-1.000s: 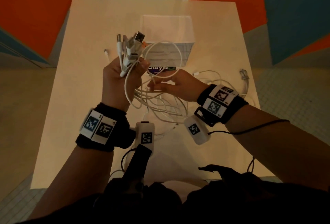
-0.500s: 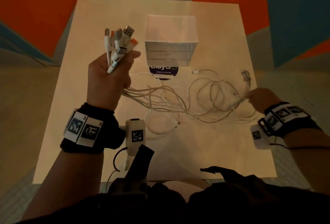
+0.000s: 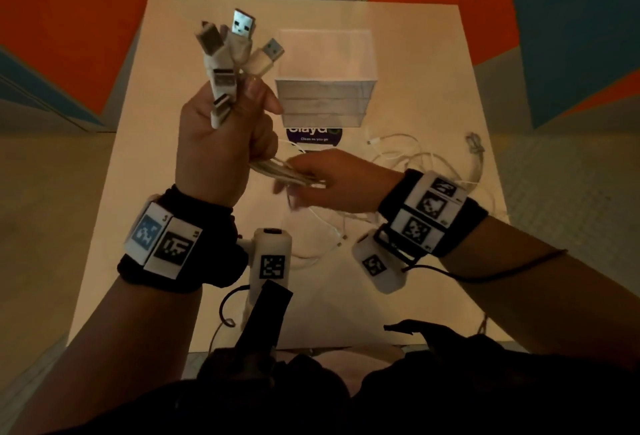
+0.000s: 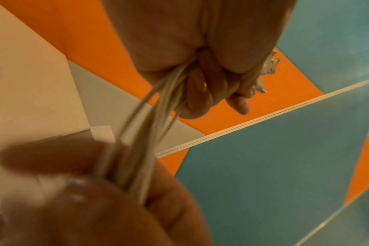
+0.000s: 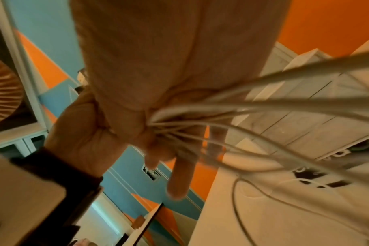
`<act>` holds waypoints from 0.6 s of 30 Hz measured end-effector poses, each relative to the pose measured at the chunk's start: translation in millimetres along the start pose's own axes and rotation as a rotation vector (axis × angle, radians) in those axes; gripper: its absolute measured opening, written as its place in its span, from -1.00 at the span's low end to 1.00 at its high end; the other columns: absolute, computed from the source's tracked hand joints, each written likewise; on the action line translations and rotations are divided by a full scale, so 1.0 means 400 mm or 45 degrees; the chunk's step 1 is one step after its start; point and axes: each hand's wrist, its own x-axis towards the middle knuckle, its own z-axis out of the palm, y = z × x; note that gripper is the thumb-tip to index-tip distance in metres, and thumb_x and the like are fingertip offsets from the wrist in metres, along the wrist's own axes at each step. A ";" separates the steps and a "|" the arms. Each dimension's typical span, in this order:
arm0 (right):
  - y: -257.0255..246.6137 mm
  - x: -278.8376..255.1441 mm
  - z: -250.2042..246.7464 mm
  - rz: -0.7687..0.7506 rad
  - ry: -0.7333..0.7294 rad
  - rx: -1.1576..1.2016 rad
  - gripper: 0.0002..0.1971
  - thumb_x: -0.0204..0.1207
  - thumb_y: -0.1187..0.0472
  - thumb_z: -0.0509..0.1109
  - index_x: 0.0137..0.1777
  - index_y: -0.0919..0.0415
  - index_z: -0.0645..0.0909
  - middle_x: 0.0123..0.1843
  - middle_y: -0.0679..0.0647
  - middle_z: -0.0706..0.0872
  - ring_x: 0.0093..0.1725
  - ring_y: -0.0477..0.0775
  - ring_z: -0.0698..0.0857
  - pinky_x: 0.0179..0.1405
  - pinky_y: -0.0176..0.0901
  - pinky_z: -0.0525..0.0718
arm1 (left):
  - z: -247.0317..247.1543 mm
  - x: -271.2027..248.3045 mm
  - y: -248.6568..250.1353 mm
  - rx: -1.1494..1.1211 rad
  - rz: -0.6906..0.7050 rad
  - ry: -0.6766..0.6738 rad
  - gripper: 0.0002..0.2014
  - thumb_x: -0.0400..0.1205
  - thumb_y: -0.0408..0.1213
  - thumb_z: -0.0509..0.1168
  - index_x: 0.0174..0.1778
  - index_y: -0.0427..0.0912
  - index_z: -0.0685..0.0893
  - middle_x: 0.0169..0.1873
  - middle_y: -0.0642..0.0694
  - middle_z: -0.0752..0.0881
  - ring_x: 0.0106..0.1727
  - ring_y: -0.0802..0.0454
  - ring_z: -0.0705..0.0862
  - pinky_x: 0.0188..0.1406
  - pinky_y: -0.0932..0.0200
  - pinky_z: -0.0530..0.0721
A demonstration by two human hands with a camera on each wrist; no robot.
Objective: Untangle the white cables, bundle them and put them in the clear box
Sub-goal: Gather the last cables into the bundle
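Note:
My left hand (image 3: 221, 150) is raised over the table and grips a bunch of white cables (image 3: 294, 176) in its fist. Several USB plugs (image 3: 242, 24) stick up out of the top of the fist. Just below it, my right hand (image 3: 325, 181) closes round the strands where they leave the fist. The left wrist view shows the white cables (image 4: 147, 124) running from my left hand (image 4: 211, 83) down between the thumb and fingers of my right hand (image 4: 74, 183). The clear box (image 3: 325, 102) stands open-topped behind the hands. The rest of the cables lies looped on the table to the right (image 3: 433, 164).
The pale square table (image 3: 138, 157) has a purple sticker (image 3: 313, 134) in front of the box. A grey cable end (image 3: 474, 147) lies near the right edge. Orange and blue floor panels surround the table. Black leads hang from both wristbands.
My right hand has come back from the table's right edge to the strands just under my left hand. My left hand has lifted the plugs higher and nearer the box.

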 end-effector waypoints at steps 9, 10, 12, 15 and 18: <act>0.208 -0.177 -0.114 0.489 0.350 -0.559 -0.87 0.60 0.20 0.28 -0.03 0.23 0.62 -0.16 0.23 0.68 -0.11 0.24 0.65 -0.25 -0.14 0.38 | -0.061 -0.017 -0.007 -0.075 -0.049 0.100 -0.65 0.67 -0.14 0.11 -0.42 -0.01 0.62 -0.67 0.08 0.26 -0.67 0.15 0.18 -0.60 0.33 0.26; 0.216 -0.188 -0.125 0.564 0.387 -0.605 -0.89 0.60 0.22 0.27 -0.04 0.22 0.61 -0.19 0.22 0.66 -0.12 0.27 0.64 -0.27 -0.11 0.35 | -0.054 -0.018 -0.006 -0.074 -0.047 0.087 -0.67 0.65 -0.12 0.13 -0.42 -0.01 0.63 -0.66 0.05 0.23 -0.67 0.14 0.17 -0.60 0.34 0.27; 0.218 -0.193 -0.115 0.612 0.378 -0.574 -0.85 0.60 0.14 0.28 -0.11 0.21 0.59 -0.27 0.14 0.60 -0.19 0.25 0.61 -0.32 -0.07 0.35 | -0.045 -0.018 -0.003 -0.069 -0.041 0.077 -0.67 0.65 -0.12 0.13 -0.42 -0.01 0.62 -0.64 0.00 0.20 -0.66 0.14 0.17 -0.60 0.34 0.27; 0.223 -0.198 -0.046 0.624 0.157 -0.158 -0.69 0.50 -0.09 0.34 -0.01 0.16 0.60 -0.24 0.05 0.63 -0.22 0.01 0.59 -0.18 -0.04 0.49 | -0.057 -0.018 -0.002 -0.097 -0.055 0.112 -0.66 0.68 -0.16 0.09 -0.41 -0.04 0.59 -0.64 0.02 0.19 -0.66 0.14 0.16 -0.60 0.33 0.24; 0.232 -0.190 0.003 0.668 -0.009 0.188 -0.62 0.54 -0.16 0.16 0.11 0.07 0.59 -0.07 -0.03 0.68 -0.06 -0.06 0.61 0.16 -0.11 0.47 | -0.083 -0.030 -0.017 -0.032 -0.130 0.129 -0.68 0.64 -0.10 0.15 -0.42 -0.02 0.59 -0.64 0.01 0.19 -0.64 0.11 0.13 -0.60 0.33 0.26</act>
